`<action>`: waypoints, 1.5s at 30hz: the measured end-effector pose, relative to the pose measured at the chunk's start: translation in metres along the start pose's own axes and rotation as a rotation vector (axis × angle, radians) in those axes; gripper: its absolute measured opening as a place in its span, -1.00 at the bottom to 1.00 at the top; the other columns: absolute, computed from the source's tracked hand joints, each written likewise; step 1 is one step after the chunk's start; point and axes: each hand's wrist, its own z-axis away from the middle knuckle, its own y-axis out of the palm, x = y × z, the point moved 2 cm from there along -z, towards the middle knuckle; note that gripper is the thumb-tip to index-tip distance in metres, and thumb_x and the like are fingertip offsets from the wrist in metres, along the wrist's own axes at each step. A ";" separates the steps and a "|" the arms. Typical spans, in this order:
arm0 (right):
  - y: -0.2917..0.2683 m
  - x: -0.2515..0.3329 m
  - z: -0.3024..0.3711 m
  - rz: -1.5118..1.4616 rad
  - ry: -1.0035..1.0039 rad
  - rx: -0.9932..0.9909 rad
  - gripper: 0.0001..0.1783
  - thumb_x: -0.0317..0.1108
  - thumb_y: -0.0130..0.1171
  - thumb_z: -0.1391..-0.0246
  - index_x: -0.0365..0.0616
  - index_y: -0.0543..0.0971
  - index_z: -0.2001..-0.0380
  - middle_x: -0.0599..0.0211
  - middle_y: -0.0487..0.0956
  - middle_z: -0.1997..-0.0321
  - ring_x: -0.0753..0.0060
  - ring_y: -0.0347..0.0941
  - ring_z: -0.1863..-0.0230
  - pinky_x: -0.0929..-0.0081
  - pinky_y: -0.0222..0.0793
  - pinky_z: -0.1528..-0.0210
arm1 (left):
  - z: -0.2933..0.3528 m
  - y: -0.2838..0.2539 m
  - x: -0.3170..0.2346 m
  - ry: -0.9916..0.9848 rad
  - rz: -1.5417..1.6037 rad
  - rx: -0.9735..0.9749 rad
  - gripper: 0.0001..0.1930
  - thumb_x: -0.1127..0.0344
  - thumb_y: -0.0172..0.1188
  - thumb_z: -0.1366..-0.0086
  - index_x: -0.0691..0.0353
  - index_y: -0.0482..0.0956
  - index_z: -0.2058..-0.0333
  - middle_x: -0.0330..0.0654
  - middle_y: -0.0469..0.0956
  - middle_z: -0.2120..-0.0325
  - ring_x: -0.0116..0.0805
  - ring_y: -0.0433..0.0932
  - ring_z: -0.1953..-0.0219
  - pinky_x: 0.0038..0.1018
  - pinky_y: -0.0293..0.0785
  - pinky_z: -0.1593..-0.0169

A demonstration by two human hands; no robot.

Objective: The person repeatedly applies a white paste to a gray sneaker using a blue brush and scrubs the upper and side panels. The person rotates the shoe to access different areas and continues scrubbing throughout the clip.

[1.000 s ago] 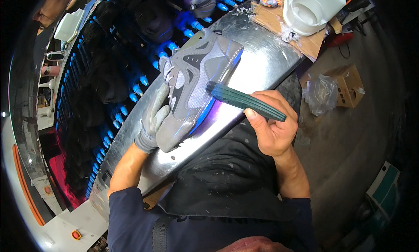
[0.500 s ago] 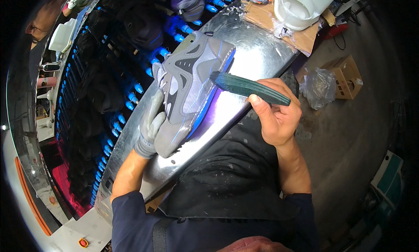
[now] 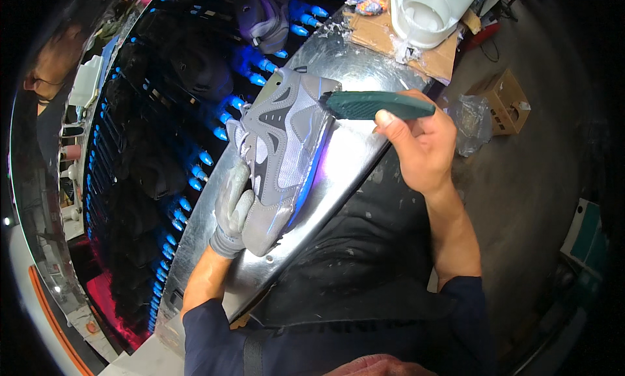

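Observation:
A grey sneaker upper (image 3: pixel 280 141) with blue along its lower edge lies on its side over the metal bench, toe toward me. My left hand (image 3: pixel 233 203), in a grey glove, grips it from the lace side near the toe; part of the fingers is hidden behind the shoe. Bare, my right hand (image 3: pixel 423 138) pinches a dark green brush (image 3: pixel 381 105) between thumb and fingers. The brush's dark tip meets the lower edge of the shoe near the heel.
Left of the metal bench (image 3: pixel 371 60) runs a dark rack with blue-lit nozzles (image 3: pixel 198 171) and more shoes (image 3: pixel 260 21). A white container (image 3: pixel 426 14) stands on cardboard (image 3: pixel 374 34) at the bench's far end. A carton (image 3: pixel 504 102) and a plastic bag (image 3: pixel 473 122) lie on the floor at right.
The brush has moved from the middle of the shoe's lower edge up to the heel end, and it lies flatter. My left hand keeps its hold on the sneaker upper.

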 end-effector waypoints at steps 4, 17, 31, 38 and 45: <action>0.006 -0.034 0.005 -0.591 0.335 -0.161 -0.83 -0.43 0.27 -0.36 -0.34 0.68 0.13 0.20 0.71 0.20 0.37 0.69 0.27 0.50 0.66 0.27 | -0.009 -0.006 -0.024 -0.391 0.141 0.132 -0.45 0.40 0.34 -0.25 0.50 0.49 -0.19 0.38 0.52 -0.19 0.26 0.59 -0.20 -0.09 0.52 -0.27; 0.004 -0.020 0.047 -0.179 0.119 -0.010 -0.78 -0.49 0.26 -0.34 -0.47 0.64 0.06 0.12 0.70 0.20 0.46 0.65 0.24 0.53 0.60 0.16 | 0.005 -0.024 -0.020 -0.589 0.365 0.218 -0.46 0.37 0.23 -0.28 0.48 0.49 -0.22 0.31 0.55 -0.17 0.23 0.59 -0.20 -0.12 0.49 -0.29; -0.039 -0.024 -0.056 -0.213 0.408 0.245 -0.84 -0.42 0.33 -0.26 -0.33 0.68 0.25 0.31 0.70 0.36 0.59 0.59 0.35 0.60 0.51 0.26 | 0.014 -0.042 -0.015 -0.719 0.375 0.304 -0.36 0.05 0.03 -0.43 0.43 0.45 -0.31 0.24 0.55 -0.19 0.19 0.54 -0.25 -0.14 0.39 -0.34; -0.031 -0.009 -0.056 -0.181 0.231 0.330 -0.88 -0.46 0.30 -0.26 -0.33 0.68 0.30 0.30 0.69 0.31 0.59 0.56 0.36 0.60 0.44 0.33 | -0.001 -0.042 -0.019 -0.723 0.444 0.293 -0.34 0.06 0.03 -0.40 0.43 0.44 -0.32 0.22 0.55 -0.22 0.16 0.53 -0.29 -0.17 0.36 -0.38; -0.021 0.016 -0.026 0.197 -0.244 0.328 -0.80 -0.56 0.34 -0.06 -0.42 0.66 0.23 0.06 0.65 0.32 0.20 0.65 0.39 0.43 0.53 0.34 | 0.015 -0.037 -0.010 -0.754 0.425 0.369 -0.32 0.03 0.02 -0.39 0.42 0.43 -0.33 0.23 0.54 -0.24 0.16 0.52 -0.31 -0.18 0.35 -0.39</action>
